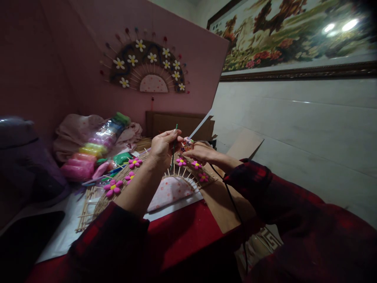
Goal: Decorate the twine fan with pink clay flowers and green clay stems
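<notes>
My left hand [165, 146] is closed in a pinch on a thin green strand [172, 160], which hangs below the fingers and pokes up above them. Close beside it, my right hand [203, 152] has its fingers curled at a small multicoloured bundle [188, 141]; its exact kind is too small to make out. Both hands are above a twine-covered half-round fan [101, 202] with wooden sticks. Pink flowers with yellow centres [113, 188] decorate it, and a pale dotted cloth half-circle [173, 190] forms its middle. My left forearm hides part of the fan.
Colourful bags of modelling clay [85, 157] lie at the left beside crumpled pink cloth [78, 127]. Brown cardboard [225, 200] lies on the red table surface [182, 228]. A finished-looking fan with white flowers [152, 57] hangs behind. A black cord [231, 196] runs downward at right.
</notes>
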Motion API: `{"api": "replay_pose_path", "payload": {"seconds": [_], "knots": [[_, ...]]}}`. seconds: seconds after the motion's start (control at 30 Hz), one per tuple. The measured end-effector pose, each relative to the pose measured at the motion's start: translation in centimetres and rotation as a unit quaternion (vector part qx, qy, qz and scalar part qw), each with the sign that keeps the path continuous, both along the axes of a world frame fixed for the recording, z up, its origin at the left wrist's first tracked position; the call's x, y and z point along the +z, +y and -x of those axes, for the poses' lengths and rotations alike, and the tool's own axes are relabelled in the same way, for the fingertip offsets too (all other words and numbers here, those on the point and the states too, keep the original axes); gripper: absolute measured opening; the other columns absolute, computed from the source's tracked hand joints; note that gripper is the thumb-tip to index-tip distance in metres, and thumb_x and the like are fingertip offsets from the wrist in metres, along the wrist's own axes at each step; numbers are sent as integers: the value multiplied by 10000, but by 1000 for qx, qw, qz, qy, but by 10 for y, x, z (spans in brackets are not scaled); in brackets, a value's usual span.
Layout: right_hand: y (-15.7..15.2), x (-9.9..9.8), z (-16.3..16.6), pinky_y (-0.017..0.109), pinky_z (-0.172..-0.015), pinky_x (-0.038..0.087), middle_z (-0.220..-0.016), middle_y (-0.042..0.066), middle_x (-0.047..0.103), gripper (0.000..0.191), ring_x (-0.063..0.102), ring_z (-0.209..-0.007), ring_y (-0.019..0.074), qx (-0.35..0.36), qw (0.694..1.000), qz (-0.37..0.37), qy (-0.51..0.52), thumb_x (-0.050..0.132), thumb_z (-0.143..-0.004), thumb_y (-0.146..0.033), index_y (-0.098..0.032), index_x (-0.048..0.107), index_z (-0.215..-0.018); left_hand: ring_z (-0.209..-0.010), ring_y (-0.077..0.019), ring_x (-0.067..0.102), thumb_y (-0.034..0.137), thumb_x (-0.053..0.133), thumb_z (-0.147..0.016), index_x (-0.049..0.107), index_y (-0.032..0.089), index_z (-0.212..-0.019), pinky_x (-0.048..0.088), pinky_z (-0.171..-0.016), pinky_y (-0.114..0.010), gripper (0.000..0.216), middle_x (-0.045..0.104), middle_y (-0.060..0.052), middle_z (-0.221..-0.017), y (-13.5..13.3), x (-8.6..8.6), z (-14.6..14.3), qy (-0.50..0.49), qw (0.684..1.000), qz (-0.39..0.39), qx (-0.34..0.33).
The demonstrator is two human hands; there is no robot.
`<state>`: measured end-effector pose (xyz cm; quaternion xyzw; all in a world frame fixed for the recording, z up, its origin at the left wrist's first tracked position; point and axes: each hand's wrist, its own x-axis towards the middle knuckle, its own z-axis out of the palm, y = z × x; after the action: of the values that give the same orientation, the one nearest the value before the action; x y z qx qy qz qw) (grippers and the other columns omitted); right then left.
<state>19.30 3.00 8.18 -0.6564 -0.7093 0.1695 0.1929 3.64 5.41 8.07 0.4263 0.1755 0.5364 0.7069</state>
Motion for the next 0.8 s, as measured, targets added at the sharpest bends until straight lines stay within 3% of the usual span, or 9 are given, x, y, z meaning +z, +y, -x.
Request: {"api": "replay_pose_path", "payload": {"seconds": [0.8], "knots": [[-9, 5, 12, 194, -350, 306, -511, -47, 407, 188, 374, -403, 75, 29, 996, 44, 71, 532, -688, -346, -191, 432, -649, -473, -82, 536, 146, 591, -778, 624, 88, -751, 445, -514, -205, 73, 582, -7, -530, -3, 7, 0, -7, 999, 27, 19]]}}
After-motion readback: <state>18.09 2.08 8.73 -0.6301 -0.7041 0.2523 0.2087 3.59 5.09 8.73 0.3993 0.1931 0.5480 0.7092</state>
